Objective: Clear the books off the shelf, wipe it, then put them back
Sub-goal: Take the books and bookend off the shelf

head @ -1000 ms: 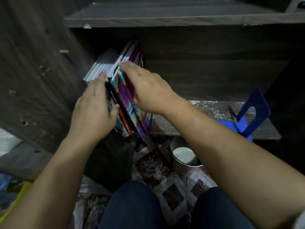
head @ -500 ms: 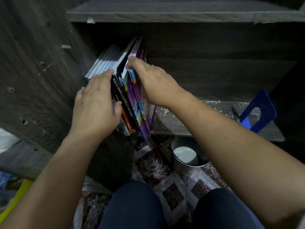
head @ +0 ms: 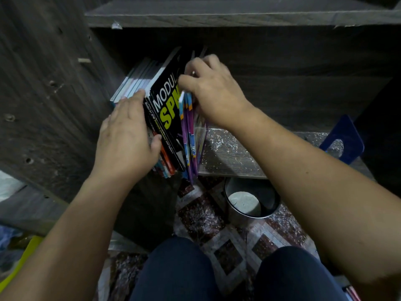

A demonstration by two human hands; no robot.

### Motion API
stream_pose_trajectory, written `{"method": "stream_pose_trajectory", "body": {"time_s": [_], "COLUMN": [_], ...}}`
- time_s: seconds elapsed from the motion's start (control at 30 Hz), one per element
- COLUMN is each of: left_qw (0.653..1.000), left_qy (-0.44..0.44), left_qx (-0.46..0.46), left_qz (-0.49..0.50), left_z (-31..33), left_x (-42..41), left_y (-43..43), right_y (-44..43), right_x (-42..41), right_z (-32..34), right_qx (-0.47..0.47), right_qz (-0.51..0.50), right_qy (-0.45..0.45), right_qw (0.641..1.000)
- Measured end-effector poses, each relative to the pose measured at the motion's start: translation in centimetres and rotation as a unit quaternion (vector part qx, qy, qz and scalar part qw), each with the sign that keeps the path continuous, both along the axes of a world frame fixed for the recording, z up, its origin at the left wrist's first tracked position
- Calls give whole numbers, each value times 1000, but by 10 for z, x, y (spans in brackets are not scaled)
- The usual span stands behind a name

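On a speckled dark-wood shelf (head: 230, 153), a leaning row of books (head: 167, 118) stands against the left wall. A person's left hand (head: 128, 137) lies flat, fingers straight, on the spines; the right hand (head: 214, 94) curls over the purple volumes' top edges, gripping them. A blue bookend (head: 347, 135) stands well apart, far right.

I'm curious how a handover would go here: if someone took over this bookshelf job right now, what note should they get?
The left grip rests flat on the row of books, fingers straight. The right grip curls round the purple books, parting them from the black Modul SPM book.
All books stand at the left end of the shelf; a blue bookend stands at the right.
Done: apparently nothing; the board is speckled white.
Left: clear books, wipe, return them.
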State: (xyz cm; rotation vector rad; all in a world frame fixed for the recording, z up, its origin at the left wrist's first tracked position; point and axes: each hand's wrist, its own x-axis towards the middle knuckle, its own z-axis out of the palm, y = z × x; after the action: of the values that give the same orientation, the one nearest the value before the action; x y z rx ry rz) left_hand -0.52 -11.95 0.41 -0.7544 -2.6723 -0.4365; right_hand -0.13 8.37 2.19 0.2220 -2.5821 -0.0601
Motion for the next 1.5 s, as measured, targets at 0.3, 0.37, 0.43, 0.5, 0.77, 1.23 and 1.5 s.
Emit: {"method": "stream_pose_trajectory", "body": {"time_s": [0.3, 0.37, 0.43, 0.5, 0.77, 1.23, 1.5], "left_qw": [995, 994, 991, 991, 987, 929, 803], "left_qy": [57, 7, -19, 16, 9, 64, 200], "left_qx": [37, 49, 87, 97, -35, -223, -226], "left_qz": [-66, -97, -102, -87, -157, -290, -513], "left_z": [-32, -49, -57, -55, -22, -17, -48], "left_x": [58, 73, 81, 80, 87, 172, 274], "left_y": [41, 55, 64, 70, 105, 189, 247], "right_y": [45, 51, 60, 66, 88, 95, 116], "right_x": [45, 68, 92, 115, 188, 290, 414], "right_z": [29, 37, 40, 36, 12, -35, -82], "right_qx": [-12, -50, -83, -121, -136, -27, -170], "right_qz": [-46, -57, -66, -85, -249, -372, -474], "right_qy": [15, 38, 53, 46, 9, -182, -245], "right_qw": [999, 996, 993, 988, 959, 910, 829]}}
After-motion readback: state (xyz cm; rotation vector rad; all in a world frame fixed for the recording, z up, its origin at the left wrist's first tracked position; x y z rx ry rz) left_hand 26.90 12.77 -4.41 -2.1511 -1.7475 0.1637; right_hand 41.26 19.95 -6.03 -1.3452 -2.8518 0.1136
